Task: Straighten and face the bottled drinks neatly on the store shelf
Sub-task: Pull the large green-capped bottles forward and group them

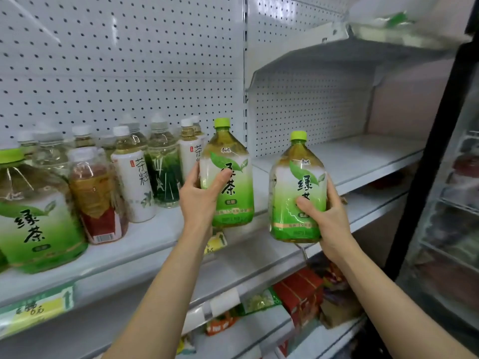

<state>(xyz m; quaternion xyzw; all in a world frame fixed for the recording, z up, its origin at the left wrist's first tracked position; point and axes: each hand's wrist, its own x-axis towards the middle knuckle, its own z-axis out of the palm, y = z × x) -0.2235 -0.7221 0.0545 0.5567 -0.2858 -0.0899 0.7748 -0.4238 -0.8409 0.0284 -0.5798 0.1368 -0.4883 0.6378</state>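
Note:
My left hand [201, 195] grips a large green-tea bottle [230, 161] with a lime cap, upright at the front edge of the white shelf [160, 237], label toward me. My right hand [328, 216] holds a second, matching green-tea bottle [293, 187] in the air in front of the shelf edge, slightly tilted, label toward me. A third big green-tea bottle [36, 216] stands at the far left. Between it and my left hand stand a red-labelled tea bottle [96, 198], a white-labelled bottle [134, 182] and several clear bottles behind.
The right shelf section [344, 159] holds nothing. Pegboard backs the shelves. Price tags [36, 312] hang on the shelf front. Packaged snacks [300, 291] fill the shelf below. A glass-door cooler with a black frame [427, 164] stands at the right.

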